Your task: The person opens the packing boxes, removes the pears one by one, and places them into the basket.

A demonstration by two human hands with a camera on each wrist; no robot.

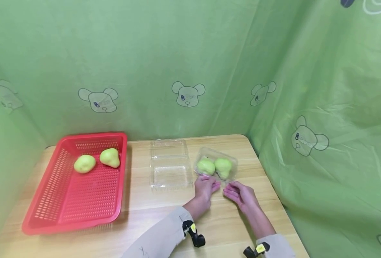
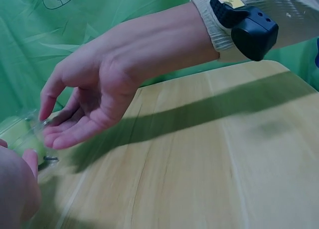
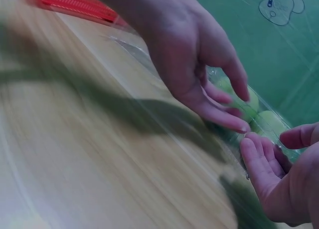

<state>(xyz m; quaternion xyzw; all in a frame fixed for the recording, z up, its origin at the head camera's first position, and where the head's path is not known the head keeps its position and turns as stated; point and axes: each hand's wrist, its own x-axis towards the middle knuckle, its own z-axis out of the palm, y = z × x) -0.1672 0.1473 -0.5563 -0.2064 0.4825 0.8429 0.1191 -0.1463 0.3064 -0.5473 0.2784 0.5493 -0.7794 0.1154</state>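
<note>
1. Fingers of the right hand (image 1: 242, 195) lie together, loosely straight, thumb apart from them; those of the left hand (image 1: 204, 186) bend slightly, thumb and fingertips also apart. Both hands are at the near edge of the clear box (image 1: 206, 152); how firmly they touch it, I cannot tell.
2. That box sits well to the right of the red basket (image 1: 123, 172), holding two green pears (image 1: 206, 166) (image 1: 223, 167). Whether its lid is latched cannot be made out.
3. Its plastic looks thin, springy and slick, likely to dent or crack under a hard squeeze; the pears probably give it most of its weight and could roll inside.
4. Best hold: rim edges for pressing, both sides with support underneath for lifting.
5. Between the basket and the box, an unfolded clear clamshell (image 1: 170, 175) could snag a leftward slide.
6. Inside the basket are two more fruits (image 1: 85, 163) (image 1: 110, 157); behind it hangs a green curtain (image 1: 210, 43), limiting reach past the table's far edge.
</note>
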